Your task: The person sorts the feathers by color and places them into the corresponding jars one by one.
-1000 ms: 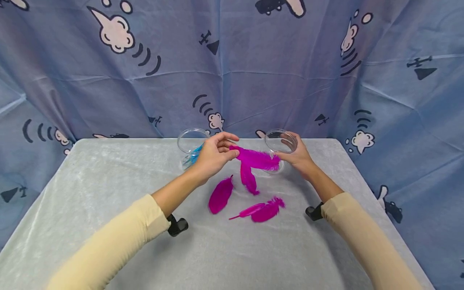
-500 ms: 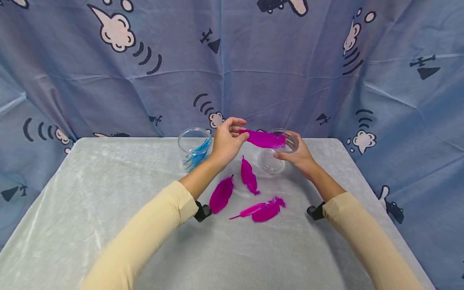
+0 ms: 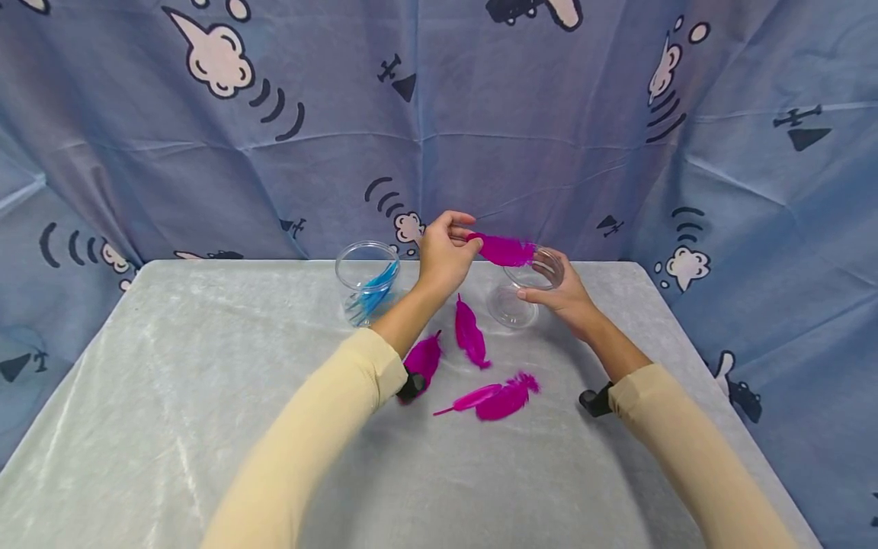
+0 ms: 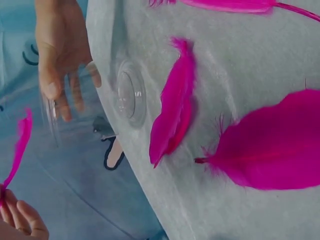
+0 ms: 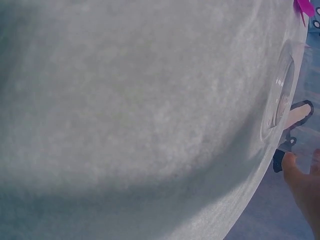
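Observation:
In the head view my left hand (image 3: 447, 250) pinches a magenta feather (image 3: 506, 250) by its quill end. The feather points right, its fluffy tip at the rim of a clear plastic cup (image 3: 512, 306). My right hand (image 3: 557, 292) grips that cup near the rim, thumb in front and fingers behind. The left wrist view shows the left hand (image 4: 22, 220) low at the left, with the held feather (image 4: 21, 140) above it. Across from it, the right hand (image 4: 65, 65) is around the see-through cup wall. Only part of the right hand (image 5: 302, 190) appears in the right wrist view.
Another clear cup (image 3: 348, 299) holding blue feathers (image 3: 373, 293) stands left of the hands. Several magenta feathers lie on the grey cloth, among them one feather (image 3: 470, 332) near the cup and another feather (image 3: 504, 400) nearer the front. A patterned curtain (image 3: 309, 168) hangs behind.
My left hand has risen and moved right with the feather, bringing the tip from in front of the cup up to its rim. The right hand and cup have barely moved.

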Demonstrator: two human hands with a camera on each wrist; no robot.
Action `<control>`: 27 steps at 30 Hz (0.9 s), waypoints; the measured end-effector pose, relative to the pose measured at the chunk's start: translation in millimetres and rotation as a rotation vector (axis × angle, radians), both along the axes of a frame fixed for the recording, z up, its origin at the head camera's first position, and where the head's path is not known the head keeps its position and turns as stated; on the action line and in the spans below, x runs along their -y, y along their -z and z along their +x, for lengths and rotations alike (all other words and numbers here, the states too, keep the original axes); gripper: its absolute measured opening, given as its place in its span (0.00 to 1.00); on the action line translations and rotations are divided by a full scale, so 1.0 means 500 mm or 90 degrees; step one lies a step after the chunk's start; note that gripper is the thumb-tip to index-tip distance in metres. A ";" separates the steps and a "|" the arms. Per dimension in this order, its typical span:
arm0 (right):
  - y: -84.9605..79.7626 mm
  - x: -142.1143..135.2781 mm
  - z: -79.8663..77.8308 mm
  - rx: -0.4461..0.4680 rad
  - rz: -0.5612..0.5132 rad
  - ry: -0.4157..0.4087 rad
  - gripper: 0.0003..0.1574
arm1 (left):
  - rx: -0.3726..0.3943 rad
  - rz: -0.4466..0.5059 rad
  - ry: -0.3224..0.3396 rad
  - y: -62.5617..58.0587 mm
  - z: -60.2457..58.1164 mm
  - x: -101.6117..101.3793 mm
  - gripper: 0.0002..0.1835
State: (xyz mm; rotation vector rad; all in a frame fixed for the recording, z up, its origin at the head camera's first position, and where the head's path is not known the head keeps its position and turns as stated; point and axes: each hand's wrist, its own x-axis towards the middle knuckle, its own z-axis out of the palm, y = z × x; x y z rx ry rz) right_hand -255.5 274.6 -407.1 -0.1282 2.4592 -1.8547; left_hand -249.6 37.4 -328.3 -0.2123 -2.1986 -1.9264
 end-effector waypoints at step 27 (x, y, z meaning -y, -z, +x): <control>0.008 -0.003 -0.003 -0.012 0.044 0.025 0.57 | -0.001 -0.091 0.011 0.042 0.010 -0.073 0.10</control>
